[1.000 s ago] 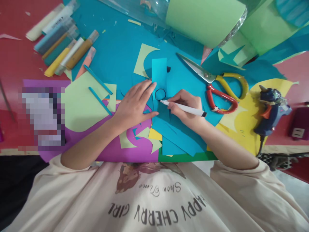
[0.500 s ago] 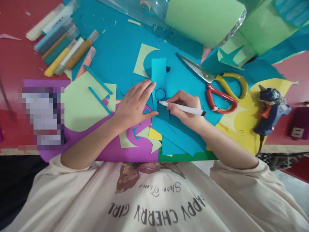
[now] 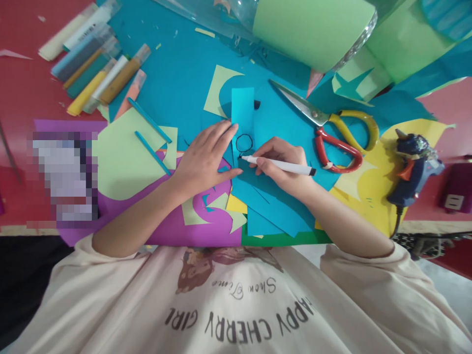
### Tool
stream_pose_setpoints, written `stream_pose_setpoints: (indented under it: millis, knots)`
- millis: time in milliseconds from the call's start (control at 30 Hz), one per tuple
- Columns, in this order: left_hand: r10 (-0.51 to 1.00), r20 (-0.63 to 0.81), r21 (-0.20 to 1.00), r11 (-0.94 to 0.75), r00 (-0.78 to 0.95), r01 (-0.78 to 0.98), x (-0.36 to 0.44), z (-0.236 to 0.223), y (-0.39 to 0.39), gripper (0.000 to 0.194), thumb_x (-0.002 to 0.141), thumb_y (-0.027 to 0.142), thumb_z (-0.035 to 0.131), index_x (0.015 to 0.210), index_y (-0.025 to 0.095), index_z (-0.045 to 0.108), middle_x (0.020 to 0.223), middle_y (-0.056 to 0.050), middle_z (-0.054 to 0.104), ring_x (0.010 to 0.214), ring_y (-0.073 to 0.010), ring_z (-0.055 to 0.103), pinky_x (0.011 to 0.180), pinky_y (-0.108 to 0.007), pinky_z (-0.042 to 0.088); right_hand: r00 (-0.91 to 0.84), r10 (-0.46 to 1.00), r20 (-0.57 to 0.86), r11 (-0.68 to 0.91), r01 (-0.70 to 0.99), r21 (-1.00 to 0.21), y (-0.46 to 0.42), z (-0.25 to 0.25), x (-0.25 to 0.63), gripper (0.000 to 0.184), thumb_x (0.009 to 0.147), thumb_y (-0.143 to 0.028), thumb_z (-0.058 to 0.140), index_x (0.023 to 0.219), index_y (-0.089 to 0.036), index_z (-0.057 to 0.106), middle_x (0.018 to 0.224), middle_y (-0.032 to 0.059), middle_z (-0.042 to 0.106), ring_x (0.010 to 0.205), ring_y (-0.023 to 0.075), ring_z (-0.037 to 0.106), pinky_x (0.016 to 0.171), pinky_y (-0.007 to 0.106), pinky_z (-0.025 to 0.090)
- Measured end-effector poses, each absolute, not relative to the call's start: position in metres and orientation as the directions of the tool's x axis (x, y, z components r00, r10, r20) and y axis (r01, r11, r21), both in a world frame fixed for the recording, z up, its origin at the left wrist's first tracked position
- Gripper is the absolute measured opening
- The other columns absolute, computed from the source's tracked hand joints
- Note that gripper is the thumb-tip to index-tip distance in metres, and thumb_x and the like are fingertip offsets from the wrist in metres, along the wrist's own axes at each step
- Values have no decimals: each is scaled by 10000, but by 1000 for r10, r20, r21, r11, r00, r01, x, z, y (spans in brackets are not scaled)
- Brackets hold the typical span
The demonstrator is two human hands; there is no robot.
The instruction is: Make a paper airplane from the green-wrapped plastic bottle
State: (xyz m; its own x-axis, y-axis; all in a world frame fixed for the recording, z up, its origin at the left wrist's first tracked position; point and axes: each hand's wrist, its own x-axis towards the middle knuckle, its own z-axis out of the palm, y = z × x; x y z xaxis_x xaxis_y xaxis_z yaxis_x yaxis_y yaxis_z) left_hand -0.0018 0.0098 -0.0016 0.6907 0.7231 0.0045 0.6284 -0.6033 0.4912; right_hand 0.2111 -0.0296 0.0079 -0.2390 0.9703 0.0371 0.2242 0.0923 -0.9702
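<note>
A narrow blue paper strip [image 3: 243, 105] lies upright in front of me, with a black circle outline drawn on it. My left hand [image 3: 208, 155] rests flat with fingers stretched, its fingertips at the strip's left edge. In a writing grip, my right hand [image 3: 282, 162] is closed around a white marker [image 3: 280, 164] with a black end. The marker's tip touches the strip just below the circle, beside a short dark mark. Loose blue paper pieces [image 3: 273, 211] lie under and below the right hand.
Scissors [image 3: 320, 120] with red and yellow handles lie to the right, and a blue glue gun [image 3: 415, 167] is farther right on yellow paper. Several markers [image 3: 99, 64] sit at upper left. Green paper [image 3: 121, 157] with two blue sticks is at left. A green-wrapped cylinder [image 3: 313, 32] stands at the back.
The marker tip has shifted slightly left and down, and a short dark mark now shows under the circle. My left hand has stayed in place.
</note>
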Motion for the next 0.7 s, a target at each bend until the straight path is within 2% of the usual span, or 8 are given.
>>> stream_pose_setpoints:
  millis: [200, 500, 700]
  knots:
    - [728, 12, 490, -601, 685, 631, -3, 0, 10, 572, 995, 428, 310, 1492, 145, 295, 1536, -181, 383, 1438, -309, 352, 1153, -505, 336, -236, 972, -18, 41, 241, -970, -30, 9, 210, 332, 882, -489, 588, 808, -166, 588, 646, 6, 663, 505, 91, 584, 461, 219, 434]
    - [737, 7, 493, -590, 675, 639, -2, -2, 11, 572, 986, 452, 336, 1493, 190, 292, 1542, -153, 383, 1433, -303, 361, 1155, -495, 336, -259, 966, 6, 83, 287, -954, -32, 7, 211, 203, 880, -356, 595, 805, -171, 630, 595, -14, 628, 482, 91, 539, 456, 226, 395]
    - [737, 10, 500, -590, 676, 635, -2, -3, 11, 578, 984, 449, 347, 1486, 168, 296, 1536, -171, 384, 1432, -316, 358, 1156, -507, 335, -256, 967, -3, 78, 305, -949, -30, 7, 210, 168, 865, -314, 593, 804, -164, 638, 609, -3, 646, 490, 99, 547, 463, 231, 401]
